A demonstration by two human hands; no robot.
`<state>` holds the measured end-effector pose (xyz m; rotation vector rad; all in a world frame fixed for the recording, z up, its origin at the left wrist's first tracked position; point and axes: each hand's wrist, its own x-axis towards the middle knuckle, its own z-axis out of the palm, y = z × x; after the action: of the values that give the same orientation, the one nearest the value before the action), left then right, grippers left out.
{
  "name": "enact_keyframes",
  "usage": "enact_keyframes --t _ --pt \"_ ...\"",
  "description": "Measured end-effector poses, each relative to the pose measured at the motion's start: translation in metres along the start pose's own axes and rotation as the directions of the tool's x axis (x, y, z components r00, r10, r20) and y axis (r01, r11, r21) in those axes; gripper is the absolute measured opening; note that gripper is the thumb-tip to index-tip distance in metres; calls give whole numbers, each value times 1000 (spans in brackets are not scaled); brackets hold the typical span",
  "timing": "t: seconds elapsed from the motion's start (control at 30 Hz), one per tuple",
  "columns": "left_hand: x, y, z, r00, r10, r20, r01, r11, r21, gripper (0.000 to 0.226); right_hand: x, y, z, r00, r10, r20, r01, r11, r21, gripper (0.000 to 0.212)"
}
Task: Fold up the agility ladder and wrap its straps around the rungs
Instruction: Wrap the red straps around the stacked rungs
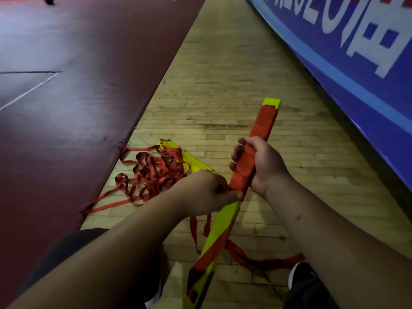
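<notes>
Dim indoor light with soft glare on the maroon mat (66, 74), wide-angle bending and slight blur at the edges.

Head view looks steeply down, close, floorward.

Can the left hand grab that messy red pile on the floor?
Probably yes. The pile lies just beyond the left hand, with nothing between them. But that hand pinches the strap on the rungs, so it must let go first.
</notes>
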<state>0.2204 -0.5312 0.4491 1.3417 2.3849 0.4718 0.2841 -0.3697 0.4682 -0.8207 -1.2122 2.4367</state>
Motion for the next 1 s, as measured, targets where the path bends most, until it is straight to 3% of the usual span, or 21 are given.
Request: enact_keyframes --t 0.1,0.17,0.27,0.43,0.53,0.63,1.0 --pt "3 1 14 998 -59 -26 63 976 211 81 3 7 2 999 -34 -16 32 997 -71 12" --pt "5 -1 23 996 -66 -61 79 970 229 79 2 10 4 999 -36 -12 35 996 -83 12" --pt "6 -2 25 998 -51 -45 54 996 77 66 0 7 5 1000 -27 3 27 997 -71 11" --pt "-5 -3 0 984 94 152 -42 949 -314 37 -12 -9 -3 991 0 132 -1 1000 10 24" --pt "-11 -2 -9 963 168 211 -70 912 -405 31 -17 -17 -8 974 -15 226 -5 996 85 44" --pt "-13 2 -11 952 209 224 -89 887 -454 35 -21 -21 -8 965 -28 259 0 994 108 46" --pt "-11 -1 -2 953 199 228 -150 965 -213 40 -11 -13 -6 999 -10 43 14 995 -100 33"
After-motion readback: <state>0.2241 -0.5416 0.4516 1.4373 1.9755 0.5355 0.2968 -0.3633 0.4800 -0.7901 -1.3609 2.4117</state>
